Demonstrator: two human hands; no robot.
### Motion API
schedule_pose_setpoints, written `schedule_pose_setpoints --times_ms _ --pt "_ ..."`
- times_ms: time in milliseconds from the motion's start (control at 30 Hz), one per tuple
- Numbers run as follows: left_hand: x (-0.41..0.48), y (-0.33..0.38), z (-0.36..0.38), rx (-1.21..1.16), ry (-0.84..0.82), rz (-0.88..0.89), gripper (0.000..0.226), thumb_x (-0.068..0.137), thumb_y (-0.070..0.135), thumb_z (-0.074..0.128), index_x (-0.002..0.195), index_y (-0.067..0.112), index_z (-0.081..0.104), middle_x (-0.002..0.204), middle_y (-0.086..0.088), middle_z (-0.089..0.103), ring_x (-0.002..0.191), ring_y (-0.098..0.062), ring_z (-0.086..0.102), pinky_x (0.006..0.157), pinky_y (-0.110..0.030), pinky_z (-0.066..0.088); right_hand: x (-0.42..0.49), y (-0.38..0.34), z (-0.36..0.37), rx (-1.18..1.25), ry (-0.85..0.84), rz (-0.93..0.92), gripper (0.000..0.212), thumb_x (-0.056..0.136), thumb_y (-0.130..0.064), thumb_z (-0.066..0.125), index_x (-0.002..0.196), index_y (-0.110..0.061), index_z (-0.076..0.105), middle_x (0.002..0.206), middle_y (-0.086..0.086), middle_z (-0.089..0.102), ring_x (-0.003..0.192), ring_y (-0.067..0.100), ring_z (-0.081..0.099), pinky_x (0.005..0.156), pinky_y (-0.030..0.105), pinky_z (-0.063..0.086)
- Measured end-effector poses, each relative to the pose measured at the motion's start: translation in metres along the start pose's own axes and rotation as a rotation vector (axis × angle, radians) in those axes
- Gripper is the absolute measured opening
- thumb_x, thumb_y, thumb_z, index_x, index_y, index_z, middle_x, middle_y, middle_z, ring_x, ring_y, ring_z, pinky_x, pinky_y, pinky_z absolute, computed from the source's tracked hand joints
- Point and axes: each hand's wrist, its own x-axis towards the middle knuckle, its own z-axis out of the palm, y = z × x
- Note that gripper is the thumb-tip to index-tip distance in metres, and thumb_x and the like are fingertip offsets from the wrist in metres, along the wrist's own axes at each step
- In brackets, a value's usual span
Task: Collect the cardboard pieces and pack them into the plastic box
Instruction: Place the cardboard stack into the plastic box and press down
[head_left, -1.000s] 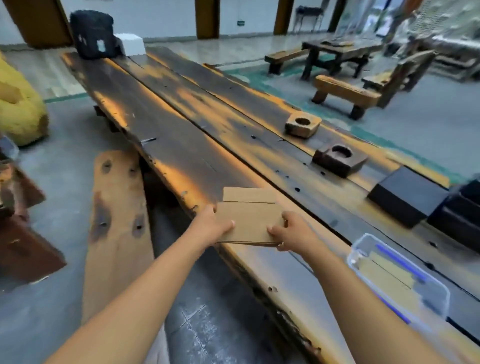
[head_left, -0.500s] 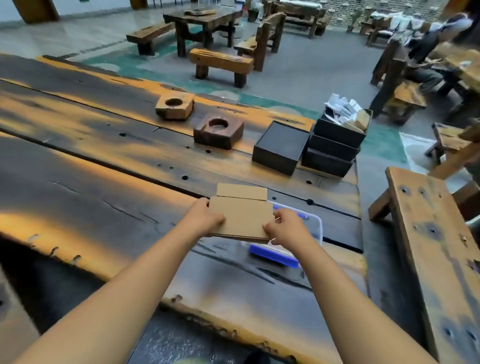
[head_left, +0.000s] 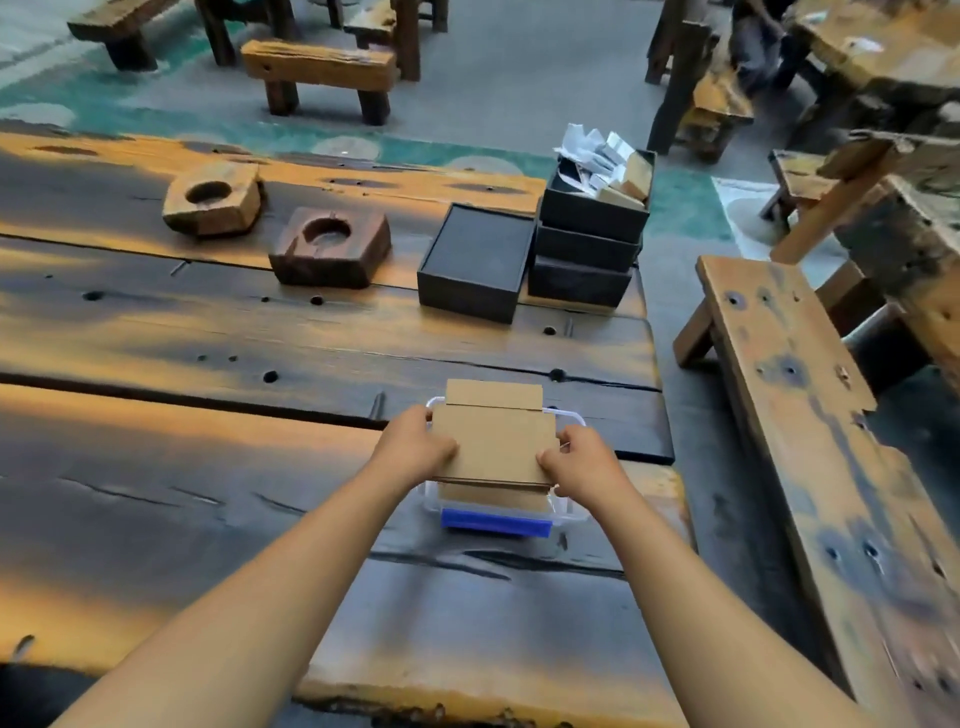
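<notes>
I hold a flat stack of brown cardboard pieces (head_left: 493, 439) between both hands. My left hand (head_left: 415, 441) grips its left edge and my right hand (head_left: 579, 465) grips its right edge. The stack hovers directly over the clear plastic box (head_left: 569, 512), which has a blue clip (head_left: 496, 522) on its near side and sits on the dark wooden table (head_left: 208, 493). More cardboard (head_left: 491, 496) lies inside the box under the stack. Most of the box is hidden by the stack.
Two wooden blocks with round holes (head_left: 210, 200) (head_left: 330, 244) rest further back on the table. A black box (head_left: 475, 262) and a pile of black boxes (head_left: 589, 239) with paper scraps stand behind. A wooden bench (head_left: 810, 441) runs along the right.
My view swung right along the table. Both hands carried the cardboard stack from the table's left edge over to above the plastic box.
</notes>
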Motion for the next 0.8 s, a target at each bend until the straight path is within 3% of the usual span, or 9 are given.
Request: schedule_pose_setpoints --times_ms 67,100,233,333,400,567,667,800 --pt "0.014 -0.002 0.007 0.060 -0.007 0.011 0.034 0.083 0.014 0.063 0.117 0.015 0.062 0.092 0.003 0.065 0.080 -0.015 0.060 0.061 -0.025 0.044 0.008 0.005 0.004 -0.026 0.009 0.042 0.009 0.085 -0.019 0.056 0.090 -0.012 0.058 0.086 0.008 0.063 0.088 0.033 0.067 0.079 0.044 0.058" --pt "0.020 -0.003 0.010 0.089 -0.018 0.011 0.032 0.083 0.015 0.062 0.115 0.013 0.062 0.094 0.001 0.066 0.079 -0.016 0.059 0.059 -0.024 0.042 0.010 0.006 0.006 -0.031 0.008 0.061 0.010 0.086 -0.019 0.055 0.092 -0.012 0.058 0.085 0.007 0.063 0.087 0.031 0.066 0.072 0.039 0.056" --pt "0.039 -0.009 0.028 0.179 -0.087 -0.022 0.037 0.085 0.019 0.063 0.120 0.008 0.060 0.119 -0.013 0.066 0.105 -0.029 0.063 0.082 -0.032 0.051 0.022 0.016 0.016 -0.069 0.011 0.119 0.008 0.085 -0.017 0.053 0.078 -0.020 0.051 0.072 0.001 0.056 0.077 0.027 0.058 0.051 0.028 0.035" --pt "0.049 -0.016 0.040 0.217 -0.129 -0.035 0.040 0.085 0.019 0.061 0.124 0.009 0.057 0.122 -0.013 0.065 0.109 -0.030 0.062 0.083 -0.031 0.049 0.029 0.024 0.021 -0.103 0.007 0.160 0.005 0.083 -0.016 0.052 0.086 -0.014 0.056 0.083 0.009 0.063 0.085 0.032 0.061 0.059 0.030 0.041" --pt "0.054 -0.019 0.047 0.243 -0.149 -0.037 0.041 0.085 0.018 0.060 0.125 0.008 0.056 0.122 -0.014 0.064 0.109 -0.030 0.062 0.084 -0.031 0.048 0.034 0.031 0.025 -0.124 0.006 0.181 0.017 0.083 -0.016 0.051 0.097 -0.008 0.058 0.094 0.014 0.066 0.088 0.033 0.061 0.067 0.032 0.043" --pt "0.062 -0.030 0.052 0.305 -0.173 -0.024 0.041 0.087 0.020 0.063 0.126 0.009 0.056 0.120 -0.014 0.066 0.107 -0.030 0.063 0.085 -0.033 0.048 0.042 0.040 0.035 -0.188 -0.033 0.181 0.011 0.087 -0.022 0.056 0.094 -0.015 0.051 0.102 0.013 0.065 0.080 0.026 0.051 0.068 0.029 0.039" --pt "0.064 -0.039 0.055 0.345 -0.166 -0.002 0.041 0.088 0.021 0.065 0.124 0.007 0.054 0.116 -0.015 0.067 0.104 -0.031 0.063 0.077 -0.028 0.042 0.046 0.045 0.041 -0.236 -0.029 0.164 0.019 0.087 -0.024 0.058 0.102 -0.013 0.055 0.105 0.012 0.066 0.081 0.027 0.052 0.068 0.029 0.037" --pt "0.065 -0.041 0.059 0.454 -0.178 0.020 0.034 0.091 0.023 0.062 0.118 0.005 0.052 0.117 -0.016 0.064 0.107 -0.032 0.061 0.075 -0.030 0.039 0.049 0.046 0.046 -0.299 0.000 0.124 0.014 0.088 -0.022 0.058 0.097 -0.014 0.050 0.104 0.013 0.067 0.089 0.032 0.059 0.069 0.032 0.041"
